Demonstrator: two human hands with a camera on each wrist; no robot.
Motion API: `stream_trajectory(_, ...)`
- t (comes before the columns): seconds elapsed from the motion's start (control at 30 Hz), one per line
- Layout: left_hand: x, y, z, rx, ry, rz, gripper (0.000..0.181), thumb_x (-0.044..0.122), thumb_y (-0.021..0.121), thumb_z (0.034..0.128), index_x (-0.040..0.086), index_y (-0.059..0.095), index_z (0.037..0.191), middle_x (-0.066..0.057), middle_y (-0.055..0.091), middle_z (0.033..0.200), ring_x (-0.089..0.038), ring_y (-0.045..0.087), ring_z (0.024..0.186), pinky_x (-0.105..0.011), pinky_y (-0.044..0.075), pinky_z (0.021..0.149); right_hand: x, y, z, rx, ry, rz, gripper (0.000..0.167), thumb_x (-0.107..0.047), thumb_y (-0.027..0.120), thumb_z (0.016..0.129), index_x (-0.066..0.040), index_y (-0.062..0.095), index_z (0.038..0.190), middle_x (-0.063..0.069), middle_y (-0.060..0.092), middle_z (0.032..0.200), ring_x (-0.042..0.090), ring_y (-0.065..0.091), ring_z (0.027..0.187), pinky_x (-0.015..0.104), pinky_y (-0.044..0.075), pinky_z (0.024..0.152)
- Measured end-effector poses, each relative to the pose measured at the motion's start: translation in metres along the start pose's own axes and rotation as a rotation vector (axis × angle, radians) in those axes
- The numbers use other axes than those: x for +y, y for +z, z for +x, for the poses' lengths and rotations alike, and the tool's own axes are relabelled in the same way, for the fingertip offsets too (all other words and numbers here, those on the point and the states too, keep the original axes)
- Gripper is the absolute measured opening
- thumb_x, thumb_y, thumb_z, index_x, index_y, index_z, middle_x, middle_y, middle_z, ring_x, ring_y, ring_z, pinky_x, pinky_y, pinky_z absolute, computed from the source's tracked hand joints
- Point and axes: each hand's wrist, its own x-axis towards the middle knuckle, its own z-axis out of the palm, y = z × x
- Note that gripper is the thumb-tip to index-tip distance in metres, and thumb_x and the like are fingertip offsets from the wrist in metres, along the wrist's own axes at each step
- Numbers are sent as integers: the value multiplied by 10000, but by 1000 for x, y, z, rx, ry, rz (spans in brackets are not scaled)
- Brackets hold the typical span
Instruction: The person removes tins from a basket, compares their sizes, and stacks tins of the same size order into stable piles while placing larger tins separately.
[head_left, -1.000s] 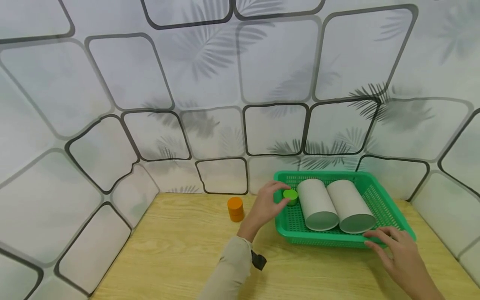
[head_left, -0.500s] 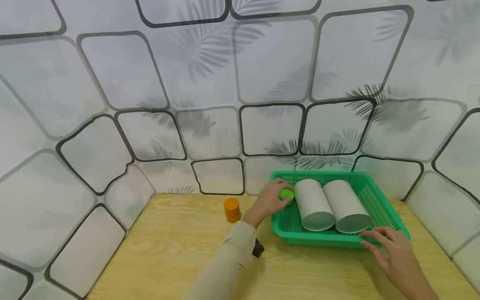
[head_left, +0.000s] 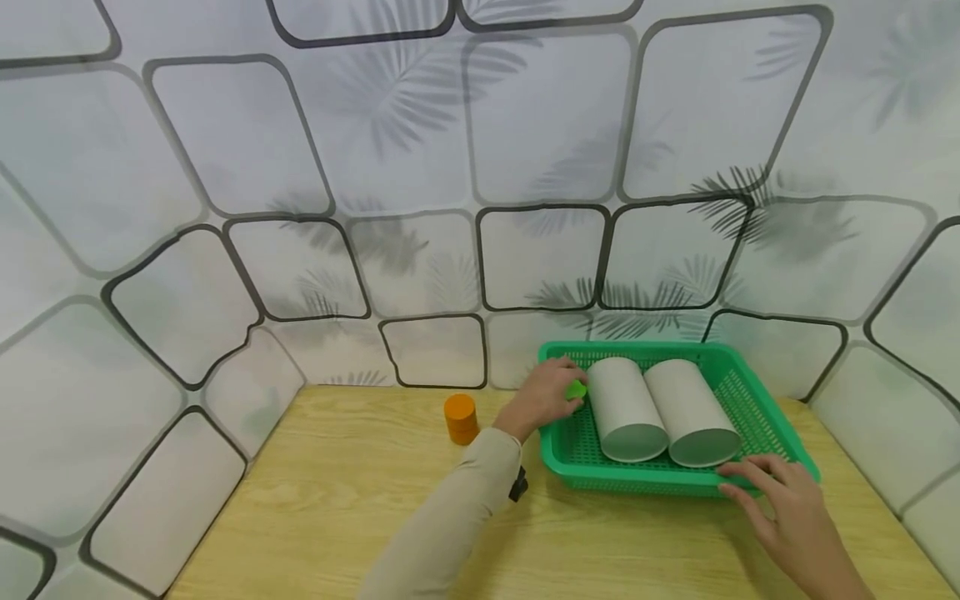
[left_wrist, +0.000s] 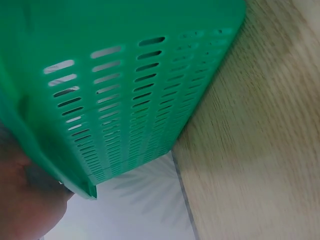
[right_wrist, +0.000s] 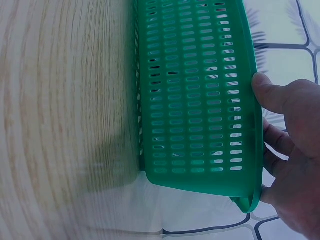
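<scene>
The basket (head_left: 645, 478) stands close to the wall (head_left: 420, 275), with table (head_left: 337, 500) running out to its left and front, an orange piece (head_left: 461, 418) off its left side, and mesh (head_left: 759, 440) showing between its two cylinders (head_left: 692, 404) and right side. Inside its left end, the left hand (head_left: 542, 393) seems to pinch a green piece (head_left: 576, 390), mostly hidden; near its front right corner, the right hand (head_left: 783, 504) grips the rim (right_wrist: 259, 125).

Head view looked forward-down, well back | wrist views faced the green basket (head_left: 637, 477), up close | all shared it!
</scene>
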Motion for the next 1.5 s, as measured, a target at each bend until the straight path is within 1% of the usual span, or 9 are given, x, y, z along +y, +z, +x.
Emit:
stream_trajectory(0.1, 3, 3, 5, -28, -3, 60, 350, 298, 741, 969, 229, 684, 1307, 1, 587, 1358, -189, 555, 1257, -338, 446, 1071, 3, 1, -3, 19, -15, 8, 180, -253, 804, 863, -133, 773, 994, -7, 646, 955, 93, 513, 843, 264, 342, 724)
stream_trajectory(0.17, 5, 4, 7, -49, -11, 100, 356, 313, 741, 968, 248, 681, 1313, 10, 586, 1368, -189, 547, 1273, -355, 431, 1093, 4, 2, -5, 29, -17, 12, 186, -291, 790, 879, -144, 774, 992, -7, 646, 951, 95, 515, 839, 256, 343, 727)
stream_trajectory(0.37, 8, 8, 16, -90, -28, 176, 343, 318, 749, 961, 293, 682, 1297, 34, 590, 1384, -184, 527, 1304, -411, 389, 1129, 2, 2, -3, 33, 1, -3, 282, -89, 869, 727, -152, 774, 985, -5, 651, 953, 110, 516, 855, 278, 348, 763)
stream_trajectory(0.63, 11, 11, 26, -164, -53, 279, 495, 329, 752, 956, 361, 596, 1425, 45, 581, 1412, -193, 522, 1296, -416, 399, 1080, 2, 3, 0, 41, -7, 1, 170, -272, 807, 852, -162, 776, 978, -10, 657, 966, 112, 525, 868, 273, 353, 767)
stream_trajectory(0.93, 12, 16, 35, -264, -95, 347, 478, 348, 729, 970, 422, 589, 1421, 54, 560, 1428, -217, 500, 1318, -437, 367, 1112, 3, 3, -2, 38, 5, -3, 343, -41, 879, 674, -155, 769, 978, -20, 653, 977, 107, 520, 874, 267, 345, 772)
stream_trajectory(1.2, 13, 19, 36, -273, -82, 369, 494, 345, 765, 944, 433, 603, 1402, 52, 580, 1395, -209, 567, 1254, -448, 355, 1127, 2, 2, -2, 44, 10, 6, 233, -143, 859, 766, -140, 772, 982, -10, 657, 975, 111, 524, 880, 281, 343, 776)
stream_trajectory(1.37, 14, 18, 36, -307, -80, 383, 519, 349, 787, 924, 421, 602, 1404, 74, 575, 1420, -165, 599, 1231, -491, 301, 1182, 1, 2, -3, 42, 17, -3, 272, -113, 870, 732, -140, 773, 984, 0, 657, 979, 122, 513, 889, 301, 338, 781)
stream_trajectory(1.47, 15, 17, 36, -319, -79, 387, 515, 323, 783, 931, 428, 601, 1401, 83, 575, 1417, -150, 600, 1223, -501, 285, 1191, 1, 2, -2, 44, 13, -3, 179, -264, 807, 857, -139, 775, 980, -1, 657, 978, 126, 514, 883, 303, 343, 778)
stream_trajectory(1.5, 15, 17, 36, -323, -78, 387, 512, 308, 776, 937, 431, 600, 1401, 80, 574, 1414, -151, 605, 1210, -503, 284, 1191, 1, 2, -2, 45, 12, -5, 222, -351, 748, 914, -140, 776, 977, -4, 657, 977, 126, 514, 880, 304, 345, 776)
